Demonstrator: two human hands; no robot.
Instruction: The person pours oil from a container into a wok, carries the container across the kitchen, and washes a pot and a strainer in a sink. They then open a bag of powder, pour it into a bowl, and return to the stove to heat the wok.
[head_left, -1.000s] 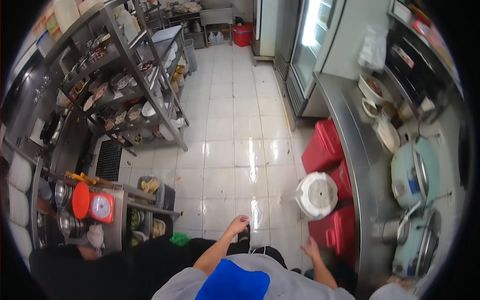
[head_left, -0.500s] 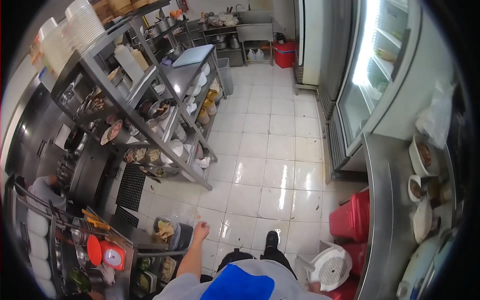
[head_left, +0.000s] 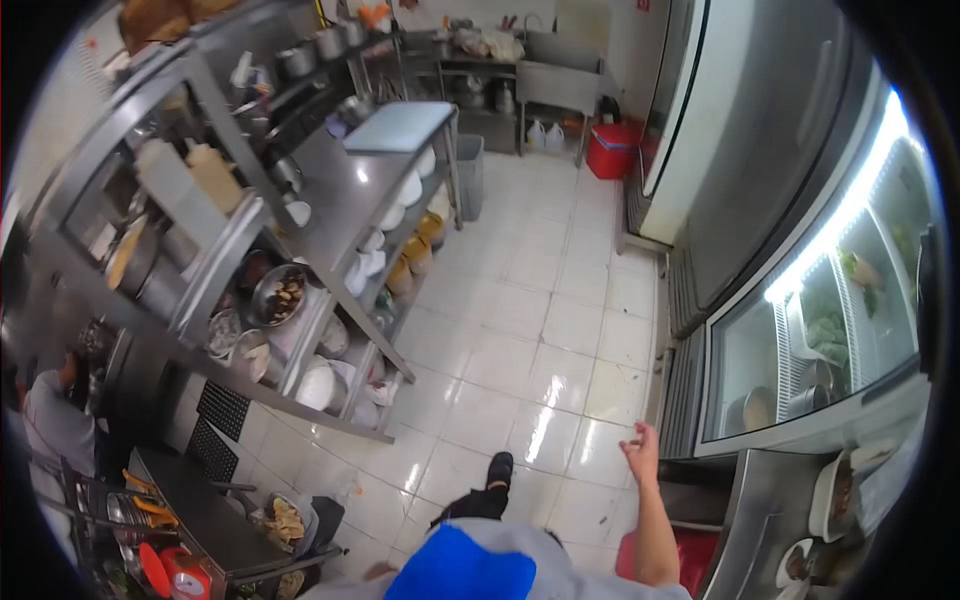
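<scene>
My right hand point(head_left: 642, 452) is stretched out ahead over the tiled floor, with fingers apart and nothing in it. Nearest to it are the red plastic bin point(head_left: 690, 560) below my forearm and the steel counter point(head_left: 745, 520) on the right. Only a small patch of my left hand point(head_left: 380, 572) shows, low beside my body, its fingers hidden. Left of it stands a waste bin point(head_left: 318, 520) with crumpled yellowish scraps in it. A black shoe point(head_left: 501, 468) is forward on the floor.
A lit glass-door fridge point(head_left: 820, 310) holds greens and pots at right. Steel shelving point(head_left: 330, 290) with bowls and bottles lines the left. A cutting board point(head_left: 398, 127) lies on the far table. A red cooler point(head_left: 613, 150) stands at the back. Another person point(head_left: 60, 420) is at far left.
I have stepped forward and my view has turned. My right hand has left the white perforated basket and swung forward; the basket is out of view. My left hand has dropped back toward my body.
</scene>
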